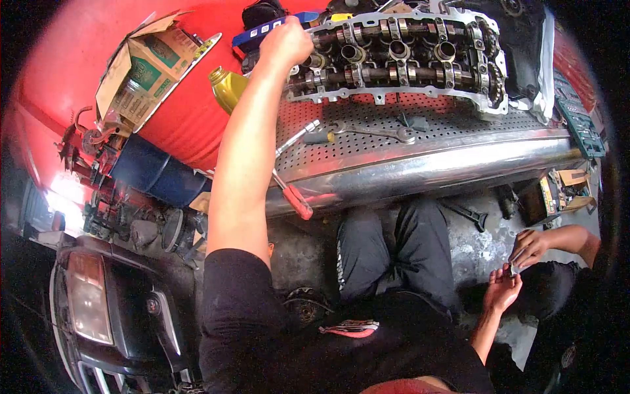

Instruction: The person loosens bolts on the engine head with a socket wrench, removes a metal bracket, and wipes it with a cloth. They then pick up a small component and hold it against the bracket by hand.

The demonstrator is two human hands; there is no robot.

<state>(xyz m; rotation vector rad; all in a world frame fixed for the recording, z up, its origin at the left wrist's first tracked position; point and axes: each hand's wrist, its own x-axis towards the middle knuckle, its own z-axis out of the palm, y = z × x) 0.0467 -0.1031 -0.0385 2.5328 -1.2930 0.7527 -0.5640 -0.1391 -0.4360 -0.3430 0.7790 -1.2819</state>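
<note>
My left hand is stretched far forward with its fingers curled, beside a blue case and the left end of an engine cylinder head. What those fingers hold, if anything, is hidden. Low on the right, my right hand is palm up with bent fingers. It meets a co-worker's hand at a small dark and metallic piece, too small to name. A gold oil bottle stands beside my left forearm. Nearer, a red-handled tool overhangs the bench edge.
On the perforated metal bench lie a combination wrench and a socket extension. An open green socket set is at its right end. Cardboard boxes are at left, and a dark vehicle's headlight is close by.
</note>
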